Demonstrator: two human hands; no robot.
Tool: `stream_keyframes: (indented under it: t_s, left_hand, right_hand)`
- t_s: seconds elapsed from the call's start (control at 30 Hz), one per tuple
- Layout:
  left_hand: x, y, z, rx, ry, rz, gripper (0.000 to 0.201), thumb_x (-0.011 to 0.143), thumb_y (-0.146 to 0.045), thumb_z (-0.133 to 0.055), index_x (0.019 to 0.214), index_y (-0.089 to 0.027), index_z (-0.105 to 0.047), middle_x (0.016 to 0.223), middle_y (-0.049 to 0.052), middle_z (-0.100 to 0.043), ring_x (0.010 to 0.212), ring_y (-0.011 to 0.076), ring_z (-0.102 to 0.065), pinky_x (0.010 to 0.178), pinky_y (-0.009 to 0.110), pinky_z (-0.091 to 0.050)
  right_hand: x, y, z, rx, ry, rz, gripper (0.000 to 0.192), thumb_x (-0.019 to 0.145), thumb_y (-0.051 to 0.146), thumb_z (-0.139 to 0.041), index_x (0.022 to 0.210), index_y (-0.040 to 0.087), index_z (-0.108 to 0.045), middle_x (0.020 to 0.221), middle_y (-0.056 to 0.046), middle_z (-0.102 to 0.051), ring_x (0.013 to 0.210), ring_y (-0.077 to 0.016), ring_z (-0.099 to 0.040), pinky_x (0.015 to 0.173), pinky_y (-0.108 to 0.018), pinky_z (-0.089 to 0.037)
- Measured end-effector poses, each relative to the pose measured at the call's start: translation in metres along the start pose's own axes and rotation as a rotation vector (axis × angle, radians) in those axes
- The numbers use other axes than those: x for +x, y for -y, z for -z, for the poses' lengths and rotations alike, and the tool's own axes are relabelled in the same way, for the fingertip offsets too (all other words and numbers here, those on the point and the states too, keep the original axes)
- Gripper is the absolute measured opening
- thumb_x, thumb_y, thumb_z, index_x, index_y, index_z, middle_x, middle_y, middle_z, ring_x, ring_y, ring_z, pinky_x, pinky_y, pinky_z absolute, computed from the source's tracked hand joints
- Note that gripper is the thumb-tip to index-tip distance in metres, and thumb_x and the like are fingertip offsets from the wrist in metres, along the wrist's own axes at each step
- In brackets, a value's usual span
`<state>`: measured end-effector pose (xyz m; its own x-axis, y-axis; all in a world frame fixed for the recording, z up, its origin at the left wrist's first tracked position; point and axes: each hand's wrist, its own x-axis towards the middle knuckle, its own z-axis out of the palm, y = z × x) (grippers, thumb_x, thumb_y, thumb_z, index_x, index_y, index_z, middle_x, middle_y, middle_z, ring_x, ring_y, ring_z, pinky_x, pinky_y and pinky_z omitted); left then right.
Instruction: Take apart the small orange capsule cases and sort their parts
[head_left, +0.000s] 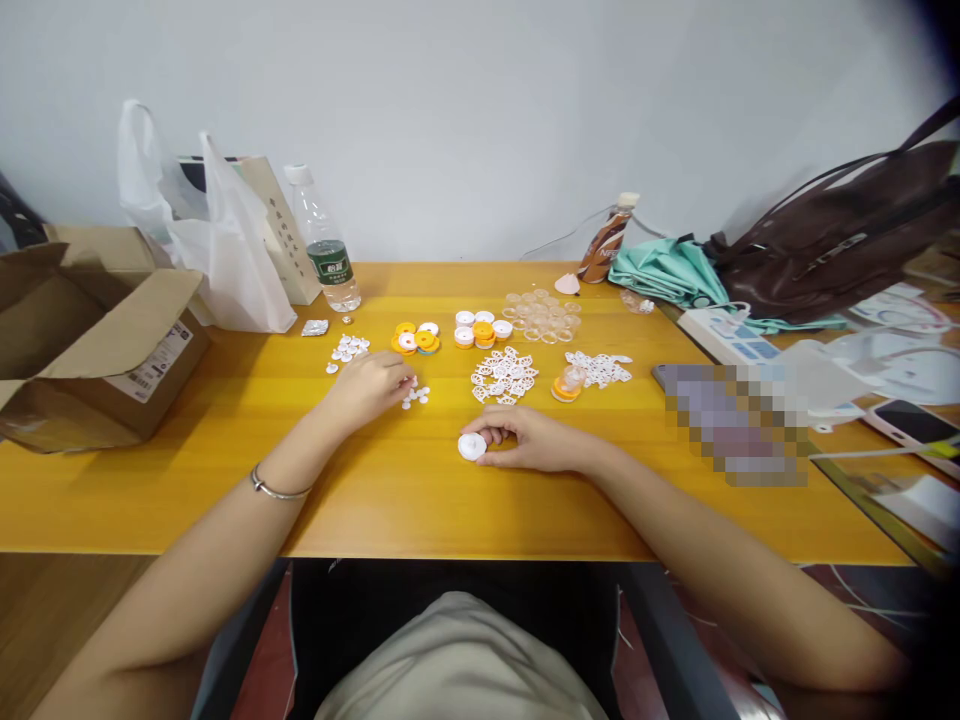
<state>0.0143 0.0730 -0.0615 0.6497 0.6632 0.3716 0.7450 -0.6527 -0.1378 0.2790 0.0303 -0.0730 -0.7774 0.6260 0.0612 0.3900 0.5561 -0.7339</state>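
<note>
On the yellow table [225,480], seen from the head camera, both bare hands rest near the middle, a little apart from each other. The right hand [536,440] lies low on the tabletop with its fingers curled, thumb and fingertips closed on a white round cap [472,447] that sits on the wood at the hand's left end. The left hand [371,385], with a thin bracelet [277,488] at the wrist, reaches forward and to the left of the cap; its fingertips are bunched together just beside a small scatter of white discs [416,397], and whether they actually pinch one cannot be told. The cap lies nearer the person than the discs, between the two hands and touching only the right one.

Beyond the left hand lies another little heap of white pieces [346,349], then orange and white caps [417,340] and a second cluster of them [480,328]. Behind the right hand is a pile of white lacy rings [504,376], a further pile [600,369], clear round shells [541,315] and one orange-based assembled piece [568,384]. At the far left stands an open cardboard box [82,340], with a plastic bag [225,250] and a water bottle [324,245] behind. At the right lie a teal cloth [667,272], a brown handbag [840,240] and a phone [915,425]
</note>
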Motion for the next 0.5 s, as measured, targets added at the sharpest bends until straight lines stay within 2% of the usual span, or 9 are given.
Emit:
stream_keyframes:
  t_s: [0.13,0.37,0.5]
  left_hand:
    - [0.002,-0.005,0.000,0.005,0.031,-0.035,0.023,0.087,-0.025,-0.046,0.074,-0.017,-0.063,0.068,0.004,-0.057,0.063,0.0144,-0.051,0.055,0.025,-0.032]
    - [0.000,-0.006,0.004,-0.068,-0.024,-0.013,0.020,0.087,-0.025,-0.046,0.081,-0.016,-0.063,0.072,0.005,-0.059,0.068,0.0155,-0.053,0.060,0.026,-0.037]
    - [0.002,-0.012,0.002,-0.129,-0.047,-0.018,0.024,0.089,-0.025,-0.041,0.095,-0.015,-0.062,0.085,0.008,-0.062,0.079,0.0181,-0.054,0.071,0.029,-0.041]
  right_hand:
    - [0.000,0.002,0.000,-0.016,-0.003,0.002,0.028,0.077,0.028,-0.059,0.102,0.015,-0.061,0.080,-0.002,-0.055,0.070,-0.0102,-0.046,0.065,-0.022,-0.041]
    - [-0.001,0.000,-0.001,-0.005,-0.015,0.015,0.029,0.076,0.027,-0.059,0.103,0.016,-0.061,0.080,-0.002,-0.055,0.070,-0.0105,-0.046,0.066,-0.023,-0.041]
    - [0.000,-0.001,-0.001,-0.002,-0.010,0.006,0.030,0.076,0.027,-0.059,0.104,0.015,-0.061,0.079,-0.001,-0.054,0.070,-0.0104,-0.046,0.065,-0.023,-0.041]
